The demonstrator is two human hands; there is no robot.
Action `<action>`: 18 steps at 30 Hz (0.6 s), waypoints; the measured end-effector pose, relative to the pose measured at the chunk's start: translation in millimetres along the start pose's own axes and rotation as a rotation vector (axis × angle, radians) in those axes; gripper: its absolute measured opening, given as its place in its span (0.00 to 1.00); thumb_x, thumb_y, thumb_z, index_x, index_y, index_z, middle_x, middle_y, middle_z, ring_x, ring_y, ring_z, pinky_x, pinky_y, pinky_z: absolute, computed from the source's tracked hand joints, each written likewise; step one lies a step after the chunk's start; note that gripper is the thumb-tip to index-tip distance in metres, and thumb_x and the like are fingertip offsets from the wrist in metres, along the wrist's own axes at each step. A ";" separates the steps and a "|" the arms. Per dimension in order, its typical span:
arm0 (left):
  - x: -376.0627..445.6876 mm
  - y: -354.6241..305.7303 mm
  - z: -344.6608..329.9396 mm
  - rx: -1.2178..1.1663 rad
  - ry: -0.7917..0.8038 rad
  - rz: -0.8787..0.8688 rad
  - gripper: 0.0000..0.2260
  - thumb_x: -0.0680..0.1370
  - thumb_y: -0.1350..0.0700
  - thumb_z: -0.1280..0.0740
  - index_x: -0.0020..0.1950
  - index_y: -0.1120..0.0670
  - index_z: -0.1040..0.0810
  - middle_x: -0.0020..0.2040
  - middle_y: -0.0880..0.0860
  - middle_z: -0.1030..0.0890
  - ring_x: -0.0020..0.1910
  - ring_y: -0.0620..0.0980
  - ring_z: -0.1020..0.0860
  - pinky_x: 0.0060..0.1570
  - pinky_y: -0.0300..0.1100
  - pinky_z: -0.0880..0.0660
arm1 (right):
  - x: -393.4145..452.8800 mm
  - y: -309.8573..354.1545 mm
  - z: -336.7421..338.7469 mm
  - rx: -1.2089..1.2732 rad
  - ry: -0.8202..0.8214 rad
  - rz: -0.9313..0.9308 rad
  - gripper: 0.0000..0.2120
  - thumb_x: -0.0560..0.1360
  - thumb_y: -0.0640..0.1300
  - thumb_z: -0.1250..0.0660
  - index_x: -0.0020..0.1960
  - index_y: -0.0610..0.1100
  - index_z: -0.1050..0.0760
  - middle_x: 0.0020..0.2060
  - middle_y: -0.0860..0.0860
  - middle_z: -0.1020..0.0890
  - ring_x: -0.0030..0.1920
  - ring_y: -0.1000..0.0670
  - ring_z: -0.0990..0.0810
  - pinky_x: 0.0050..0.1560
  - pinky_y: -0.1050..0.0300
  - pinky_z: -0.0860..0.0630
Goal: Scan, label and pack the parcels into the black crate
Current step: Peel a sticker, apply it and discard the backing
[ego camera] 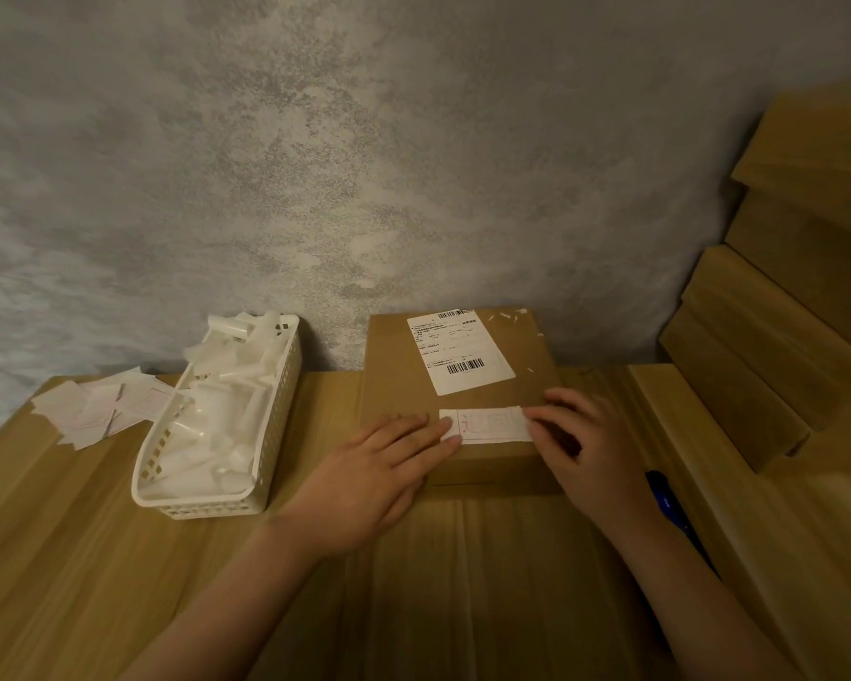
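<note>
Wooden surface (pixel 119 557) under a grey wall carries one parcel (pixel 458 400), already bearing a barcode sheet. Left hand (pixel 379 479) presses flat fingers on a small label (pixel 487 426); right hand (pixel 590 449) pinches its other end. Packing remains; no black crate shows.

Wooden table (pixel 94 557), parcel (pixel 404 385), basket (pixel 276 420), slips (pixel 94 410), pen (pixel 664 498)

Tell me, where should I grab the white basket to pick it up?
Grab the white basket by its long side rims, one hand on each, reaching down from above. It's long, narrow and open-topped, heaped with white paper scraps, so holding both sides should keep it level. I can't see any handles.
</note>
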State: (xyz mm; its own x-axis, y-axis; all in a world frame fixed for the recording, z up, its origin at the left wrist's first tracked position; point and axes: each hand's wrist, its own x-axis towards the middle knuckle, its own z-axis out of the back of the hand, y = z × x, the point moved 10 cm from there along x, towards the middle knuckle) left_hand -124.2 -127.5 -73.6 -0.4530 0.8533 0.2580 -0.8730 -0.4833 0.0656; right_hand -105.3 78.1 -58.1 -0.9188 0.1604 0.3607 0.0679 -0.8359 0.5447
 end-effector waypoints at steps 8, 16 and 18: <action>-31.6 55.4 35.4 -0.811 -0.439 0.447 0.12 0.82 0.55 0.40 0.62 0.49 0.21 0.66 0.38 0.23 0.67 0.39 0.27 0.66 0.34 0.32 | -20.4 -45.7 9.4 0.468 -0.123 -0.451 0.20 0.79 0.49 0.36 0.70 0.51 0.33 0.61 0.56 0.28 0.57 0.56 0.28 0.45 0.67 0.30; -70.0 83.4 -76.4 -1.338 -0.157 1.204 0.35 0.68 0.22 0.42 0.72 0.35 0.31 0.67 0.39 0.24 0.68 0.45 0.27 0.72 0.52 0.36 | -44.6 -54.5 -29.7 0.829 0.050 -0.786 0.21 0.81 0.58 0.44 0.70 0.50 0.30 0.59 0.51 0.23 0.60 0.48 0.24 0.63 0.49 0.28; -72.6 86.6 -91.3 -1.395 -0.161 1.203 0.35 0.66 0.20 0.43 0.69 0.34 0.29 0.67 0.40 0.22 0.68 0.46 0.26 0.72 0.54 0.36 | -48.0 -52.3 -31.4 0.865 0.035 -0.790 0.21 0.81 0.58 0.45 0.69 0.50 0.29 0.59 0.51 0.22 0.59 0.48 0.23 0.63 0.49 0.27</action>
State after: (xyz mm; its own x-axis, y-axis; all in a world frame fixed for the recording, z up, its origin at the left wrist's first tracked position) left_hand -183.4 -213.5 -174.6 -0.9215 0.1480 -0.3591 0.3323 -0.1784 -0.9262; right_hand -77.0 97.7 -127.7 -0.8334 0.4491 -0.3221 -0.2970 0.1275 0.9463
